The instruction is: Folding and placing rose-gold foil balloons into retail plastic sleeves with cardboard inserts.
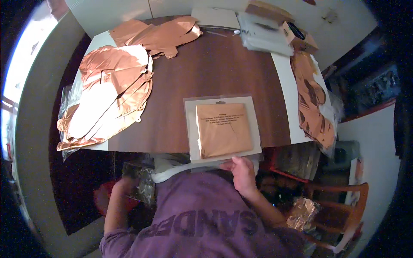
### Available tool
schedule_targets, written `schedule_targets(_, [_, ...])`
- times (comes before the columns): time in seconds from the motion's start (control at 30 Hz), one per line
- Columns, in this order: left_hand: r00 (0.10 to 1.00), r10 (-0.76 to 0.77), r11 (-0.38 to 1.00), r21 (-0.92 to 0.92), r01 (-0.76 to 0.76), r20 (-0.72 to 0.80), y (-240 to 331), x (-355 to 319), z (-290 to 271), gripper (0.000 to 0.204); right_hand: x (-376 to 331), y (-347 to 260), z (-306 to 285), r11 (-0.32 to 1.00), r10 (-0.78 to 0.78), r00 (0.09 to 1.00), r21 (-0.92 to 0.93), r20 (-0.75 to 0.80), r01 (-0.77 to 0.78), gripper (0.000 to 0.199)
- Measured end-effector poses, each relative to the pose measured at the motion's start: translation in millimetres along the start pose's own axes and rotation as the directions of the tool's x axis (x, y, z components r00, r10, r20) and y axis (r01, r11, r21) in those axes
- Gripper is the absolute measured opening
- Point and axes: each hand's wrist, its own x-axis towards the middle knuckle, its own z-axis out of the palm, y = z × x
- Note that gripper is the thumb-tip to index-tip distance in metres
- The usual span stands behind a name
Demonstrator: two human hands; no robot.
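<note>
A flat clear plastic bag (257, 144) lies at the table's front edge, holding a white card and a folded copper-coloured foil sheet (224, 135) behind printed text. Just below its near edge, my right hand (244, 174) has its fingers closed at the end of a whitish translucent strip (185, 169). That strip curves leftward across my front. My left hand (124, 185) is low at the left, smeared by motion, beside a crinkled clear plastic packet (144, 182). Its fingers are not distinct, and I cannot make out whether it holds the packet.
Copper foil balloons (112, 90) are piled at the table's left, with more foil shapes (159, 36) behind. A stack of clear bags (264, 34) and a small cardboard box (301, 38) stand back right. Further foil (312, 103) hangs over the right edge. A wooden chair (340, 210) stands lower right.
</note>
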Motion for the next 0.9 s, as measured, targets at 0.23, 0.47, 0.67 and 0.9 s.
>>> schedule_targets(0.23, [0.768, 0.639, 0.75, -0.248, -0.614, 0.032, 298.4, -94.5, -89.4, 0.028, 2.2, -3.7, 7.4, 0.96, 0.05, 0.995, 0.272, 0.082, -0.071, 0.019])
schedule_targets(0.47, [0.242, 0.897, 0.433, 0.632, -0.643, -0.369, 401.8, 7.0, -19.8, 0.047, -1.8, 4.9, 3.0, 0.976, 0.003, 0.997, 0.218, 0.075, -0.019, 0.019])
schedule_targets(0.67, [0.459, 0.848, 0.494, 0.71, -0.502, -0.264, 415.2, 3.3, -13.1, 0.057, -3.5, 7.8, -2.7, 0.992, 0.02, 0.995, 0.123, 0.095, -0.032, 0.023])
schedule_targets(0.9, [0.403, 0.893, 0.426, 0.669, -0.609, -0.201, 404.1, -1.2, -27.9, 0.064, -3.9, 9.9, -9.7, 0.999, 0.04, 0.998, -0.005, 0.055, -0.039, 0.022])
